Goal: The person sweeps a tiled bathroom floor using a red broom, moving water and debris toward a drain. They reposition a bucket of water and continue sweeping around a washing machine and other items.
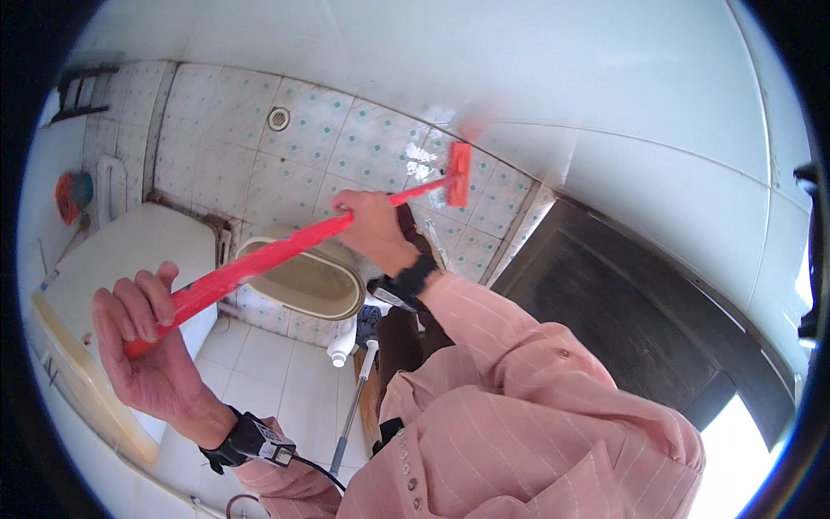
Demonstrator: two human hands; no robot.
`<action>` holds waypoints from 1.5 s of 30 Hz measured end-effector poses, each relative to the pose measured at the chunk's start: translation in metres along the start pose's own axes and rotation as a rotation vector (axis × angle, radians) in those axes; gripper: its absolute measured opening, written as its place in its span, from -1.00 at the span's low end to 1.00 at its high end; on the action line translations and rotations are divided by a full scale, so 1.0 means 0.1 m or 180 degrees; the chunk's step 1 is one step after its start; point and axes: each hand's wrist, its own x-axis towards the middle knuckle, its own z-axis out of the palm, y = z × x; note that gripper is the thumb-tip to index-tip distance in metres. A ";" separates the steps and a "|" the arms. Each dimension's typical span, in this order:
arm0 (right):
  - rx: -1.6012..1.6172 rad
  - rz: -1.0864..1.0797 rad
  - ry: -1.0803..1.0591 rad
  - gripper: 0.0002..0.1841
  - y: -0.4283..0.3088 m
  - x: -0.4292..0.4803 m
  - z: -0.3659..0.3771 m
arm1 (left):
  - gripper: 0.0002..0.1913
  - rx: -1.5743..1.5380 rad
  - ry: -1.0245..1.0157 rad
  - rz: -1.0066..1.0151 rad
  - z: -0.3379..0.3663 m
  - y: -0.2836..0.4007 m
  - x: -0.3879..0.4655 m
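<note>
A long red pole (259, 263) runs diagonally across the view to the orange head (459, 175) of a floor brush. The head is at the tiled floor (363, 146), close to the foot of the wall, where wet patches shine. My left hand (146, 344) grips the pole's near end at the lower left, fingers curled around it. Farther along, my right hand (376, 227) is closed around the pole from above. Bristles under the head cannot be made out.
Below the pole stands an oval beige tub (305, 279) with liquid in it. Close to my legs are a white bottle (342, 342) and a grey-handled mop (353, 409). A round drain (279, 119) lies in the floor. At right is a dark door (622, 311); at left, a bulky white box-like unit (136, 253).
</note>
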 end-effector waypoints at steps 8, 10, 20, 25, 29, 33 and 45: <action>-0.0231 0.0853 0.0429 -0.90 1.20 -0.37 -0.54 | -0.88 -0.0020 0.0769 -0.0805 0.37 -1.37 0.10; -0.0482 0.0642 0.0250 -0.91 1.40 -0.24 -0.55 | -0.90 -0.0037 0.0687 -0.0722 0.41 -1.56 0.13; -0.0443 -0.0187 -0.0852 -0.86 -0.05 0.32 0.54 | -0.77 0.0179 0.0886 -0.0112 -0.47 0.03 -0.10; 0.0123 -0.0327 -0.0478 -0.85 -0.49 0.13 0.49 | -0.61 0.0066 0.0620 0.0181 -0.59 0.43 -0.26; -0.0074 0.0171 0.0006 -0.84 0.04 -0.17 0.28 | -0.61 -0.0793 0.1054 -0.0169 -0.53 -0.21 -0.01; -0.0195 0.0966 0.0441 -0.88 0.85 -0.36 0.00 | -0.74 0.0704 0.1401 -0.0896 -0.15 -1.24 0.19; -0.0057 0.0838 0.0246 -0.87 1.22 -0.51 -0.18 | -0.94 0.0603 0.0665 -0.0885 0.15 -1.29 0.03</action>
